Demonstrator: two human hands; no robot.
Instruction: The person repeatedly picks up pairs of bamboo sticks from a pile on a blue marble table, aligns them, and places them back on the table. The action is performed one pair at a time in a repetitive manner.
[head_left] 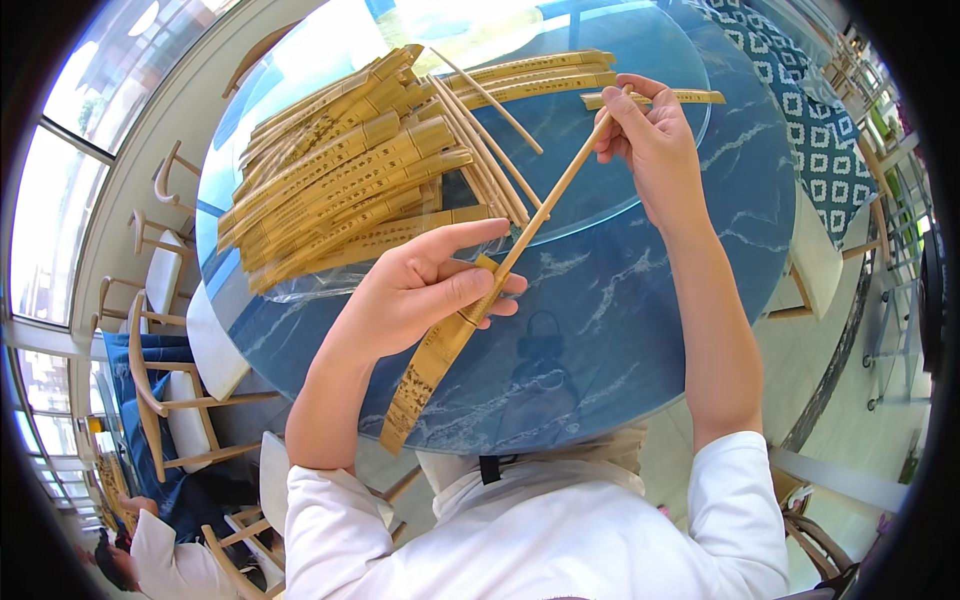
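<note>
My left hand [420, 290] is closed on a gold-brown printed paper sleeve [425, 385], which slants down toward the table's near edge. Wooden chopsticks [560, 190] run up to the right from the sleeve's upper end; whether it is one or a pair I cannot tell. My right hand [650, 135] pinches their far end between thumb and fingers. Past my left hand lies a large heap of similar sleeves [340, 170], partly on clear plastic. Loose chopsticks [480, 150] lie beside the heap, on its right.
More sleeves [540, 75] lie at the back of the round blue marbled table [600, 330], and a single sleeve [695, 97] lies just behind my right hand. A raised glass turntable [610, 205] carries part of this. Wooden chairs [170, 400] stand at left; another person [165, 550] sits lower left.
</note>
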